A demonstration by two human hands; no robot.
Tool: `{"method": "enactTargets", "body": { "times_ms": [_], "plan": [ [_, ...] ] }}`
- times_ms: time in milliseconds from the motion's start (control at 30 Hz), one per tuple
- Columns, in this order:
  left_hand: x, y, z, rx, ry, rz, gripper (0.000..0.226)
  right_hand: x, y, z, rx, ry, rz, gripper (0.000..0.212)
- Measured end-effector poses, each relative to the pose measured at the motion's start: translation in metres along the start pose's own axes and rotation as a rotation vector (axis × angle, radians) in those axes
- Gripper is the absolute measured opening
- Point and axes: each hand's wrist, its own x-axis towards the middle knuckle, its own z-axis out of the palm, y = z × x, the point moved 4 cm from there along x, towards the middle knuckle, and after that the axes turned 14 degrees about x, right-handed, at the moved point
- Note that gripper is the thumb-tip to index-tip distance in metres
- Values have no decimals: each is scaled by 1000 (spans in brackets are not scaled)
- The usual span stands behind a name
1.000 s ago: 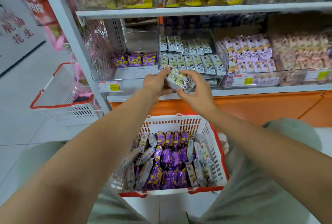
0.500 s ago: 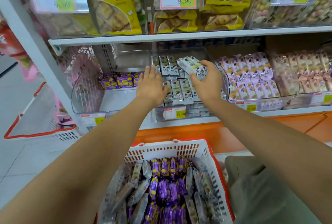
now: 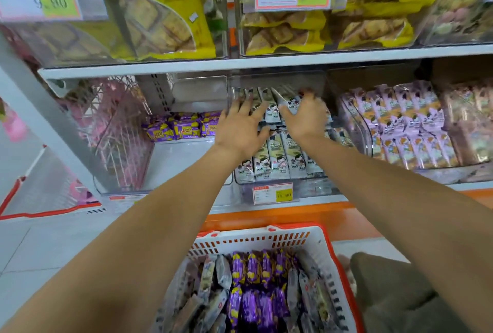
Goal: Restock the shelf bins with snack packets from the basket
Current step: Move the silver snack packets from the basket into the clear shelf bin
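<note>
A white basket with a red rim (image 3: 253, 239) stands below me, filled with purple packets (image 3: 256, 303) and grey-white packets (image 3: 210, 279). Both of my hands reach into the middle clear bin (image 3: 314, 188) on the lower shelf, which holds rows of grey-white packets (image 3: 280, 156). My left hand (image 3: 240, 127) lies flat with spread fingers on the packets at the bin's left side. My right hand (image 3: 306, 116) curls its fingers over a bunch of grey-white packets at the back of the bin. The left bin (image 3: 170, 162) holds a few purple packets (image 3: 184, 127) at its rear.
A bin of lilac packets (image 3: 405, 130) sits to the right. The upper shelf carries yellow snack bags (image 3: 160, 12) behind price labels. A second red-rimmed basket (image 3: 16, 199) stands on the floor at left. My knee (image 3: 394, 292) is beside the basket.
My right hand carried the bunch of grey-white packets from above the basket up into the back of the middle bin. My left hand let go of them and moved onto the packets in the bin.
</note>
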Motion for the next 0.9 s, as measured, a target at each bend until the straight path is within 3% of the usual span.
{"method": "enactTargets", "body": {
  "times_ms": [533, 733, 900],
  "plan": [
    [-7, -1, -4, -46, 54, -19, 52, -15, 1, -13, 8, -178, -104, 67],
    [-43, 1, -26, -60, 265, -48, 38, -51, -13, -39, 225, -81, -299, 35],
    [-105, 1, -27, -135, 488, -17, 28, -118, -26, -47, 495, -167, -417, 13]
  ]
}}
